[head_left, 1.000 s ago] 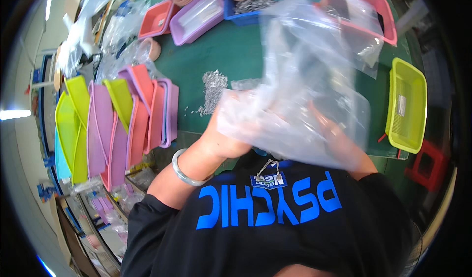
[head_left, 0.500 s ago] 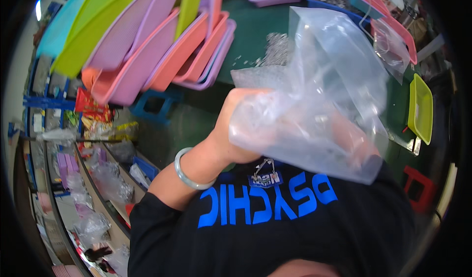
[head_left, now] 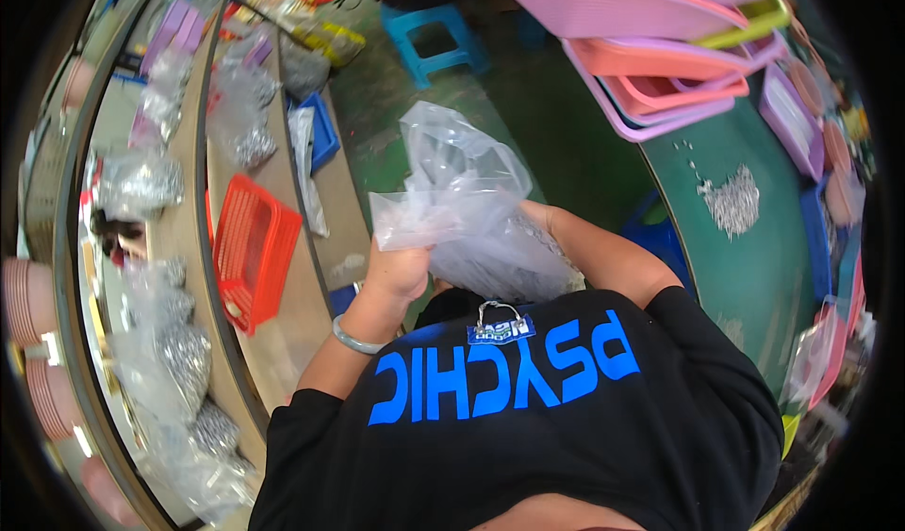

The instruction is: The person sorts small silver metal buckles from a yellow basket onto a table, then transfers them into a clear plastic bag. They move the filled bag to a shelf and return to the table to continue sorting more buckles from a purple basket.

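Observation:
A large clear plastic bag [head_left: 462, 168] hangs bunched in front of my body, its loose end draping away from me. Around its gathered left part my left hand [head_left: 401, 262] is closed, with the plastic folded over the fingers. At the bag's right side is my right hand [head_left: 537, 215], gripping it; most of its fingers are hidden by the film. Greyish contents [head_left: 533, 248] show dimly through the lower right of the bag, too blurred to name.
A green table [head_left: 693, 173] on the right bears a pile of small silvery pieces [head_left: 732, 201] and stacked pink and orange trays [head_left: 641, 59]. Shelves at left hold a red basket [head_left: 250, 253] and filled clear bags [head_left: 184, 347]. A blue stool [head_left: 434, 41] stands ahead.
My view has swung left, from the table toward the shelves. The bag has come down and closer to my body, still in both hands. The silvery pile now lies farther right.

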{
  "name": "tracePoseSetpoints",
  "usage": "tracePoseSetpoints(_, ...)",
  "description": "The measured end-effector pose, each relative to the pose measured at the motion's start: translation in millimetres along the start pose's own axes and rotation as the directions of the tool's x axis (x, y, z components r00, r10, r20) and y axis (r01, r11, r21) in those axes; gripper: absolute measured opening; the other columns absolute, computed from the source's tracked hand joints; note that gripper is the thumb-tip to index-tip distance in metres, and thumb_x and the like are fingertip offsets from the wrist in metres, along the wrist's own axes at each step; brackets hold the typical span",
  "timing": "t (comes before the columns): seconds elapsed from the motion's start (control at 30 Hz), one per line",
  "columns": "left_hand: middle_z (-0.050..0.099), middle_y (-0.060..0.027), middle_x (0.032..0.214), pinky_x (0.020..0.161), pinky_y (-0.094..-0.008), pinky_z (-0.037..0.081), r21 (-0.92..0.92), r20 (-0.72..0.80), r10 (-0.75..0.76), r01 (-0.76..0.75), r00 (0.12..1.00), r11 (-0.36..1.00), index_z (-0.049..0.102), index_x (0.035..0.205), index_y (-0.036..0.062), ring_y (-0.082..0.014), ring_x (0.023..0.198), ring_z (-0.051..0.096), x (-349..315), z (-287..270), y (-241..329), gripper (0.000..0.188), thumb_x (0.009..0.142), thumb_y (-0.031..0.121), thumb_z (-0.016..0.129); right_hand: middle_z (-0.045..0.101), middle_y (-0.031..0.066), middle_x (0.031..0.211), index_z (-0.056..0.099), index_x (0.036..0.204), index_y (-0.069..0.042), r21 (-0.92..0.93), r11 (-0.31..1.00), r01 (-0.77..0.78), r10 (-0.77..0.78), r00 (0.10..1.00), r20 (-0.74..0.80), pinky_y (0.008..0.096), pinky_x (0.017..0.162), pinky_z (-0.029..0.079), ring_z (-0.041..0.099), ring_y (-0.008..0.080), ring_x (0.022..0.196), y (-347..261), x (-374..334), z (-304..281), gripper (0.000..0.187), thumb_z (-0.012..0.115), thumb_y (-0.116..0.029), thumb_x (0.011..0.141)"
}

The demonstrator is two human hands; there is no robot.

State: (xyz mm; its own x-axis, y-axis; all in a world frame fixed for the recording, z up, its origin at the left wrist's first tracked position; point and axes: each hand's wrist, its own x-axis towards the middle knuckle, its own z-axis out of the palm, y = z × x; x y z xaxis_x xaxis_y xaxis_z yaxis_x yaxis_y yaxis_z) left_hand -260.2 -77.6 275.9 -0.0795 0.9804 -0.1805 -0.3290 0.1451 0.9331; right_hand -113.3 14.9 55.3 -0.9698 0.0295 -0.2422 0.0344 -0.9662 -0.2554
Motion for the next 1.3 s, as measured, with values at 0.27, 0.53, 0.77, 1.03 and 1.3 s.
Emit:
tracePoseSetpoints(0.27,0.055,-0.0110,0.099,0.080,-0.0354,0.045,-0.347,-0.270,-0.069,-0.030,0.960,0.937,0.049,0.106,-0.0008,-0.0219,0.091,0.054,27.9,-62.0,11.3,0.033,0.073,-0.002,0.056,0.034,0.0068,0.132,0.036,0.128,-0.014,-0.124,0.902,-0.414,0.371,0.889,-0.267,0.0399,0.096,0.029,0.035,0.0241,0.118,-34.3,33.2,-46.4,0.074,0.023,-0.067,0.078)
tracePoseSetpoints(0.53,0.056,-0.0098,0.099,0.077,-0.0330,0.045,-0.450,-0.294,-0.283,0.129,0.913,0.884,0.050,0.106,-0.0012,-0.0200,0.088,0.055,108.9,-216.7,-46.3,0.035,0.072,-0.005,0.055,0.036,0.0067,0.130,0.037,0.127,-0.013,0.079,0.956,-0.281,0.289,0.867,-0.406,0.0391,0.096,0.030,0.037,0.0234,0.116,-75.2,162.9,-60.5,0.071,0.026,-0.064,0.079)
tracePoseSetpoints(0.77,0.057,-0.0099,0.097,0.076,-0.0313,0.046,-0.269,-0.293,-0.149,0.068,0.945,0.961,0.052,0.104,-0.0015,-0.0196,0.086,0.056,196.1,-276.3,44.2,0.033,0.071,-0.007,0.056,0.038,0.0067,0.128,0.038,0.126,-0.012,0.147,0.987,-0.058,0.102,0.946,-0.307,0.0383,0.095,0.031,0.038,0.0227,0.115,-139.4,292.3,-25.4,0.068,0.029,-0.061,0.080)
tracePoseSetpoints(1.03,0.055,-0.0094,0.101,0.080,-0.0341,0.045,-0.159,-0.293,-0.071,0.024,0.954,0.987,0.048,0.110,-0.0003,-0.0212,0.091,0.054,343.4,-297.5,150.1,0.041,0.071,-0.005,0.055,0.040,0.0066,0.127,0.039,0.125,-0.011,0.094,0.995,0.025,-0.010,0.988,-0.157,0.0375,0.095,0.032,0.041,0.0219,0.113,-289.2,380.0,1.3,0.065,0.032,-0.058,0.081)
tracePoseSetpoints(1.3,0.056,-0.0105,0.100,0.081,-0.0340,0.044,-0.118,-0.263,0.181,-0.217,0.948,0.969,0.051,0.106,-0.0013,-0.0218,0.091,0.054,506.1,-316.1,253.2,0.036,0.071,-0.004,0.058,0.043,0.0066,0.125,0.039,0.124,-0.010,0.005,0.993,0.114,-0.114,0.991,-0.069,0.0367,0.094,0.034,0.043,0.0212,0.111,-504.3,450.8,19.5,0.062,0.036,-0.055,0.082)
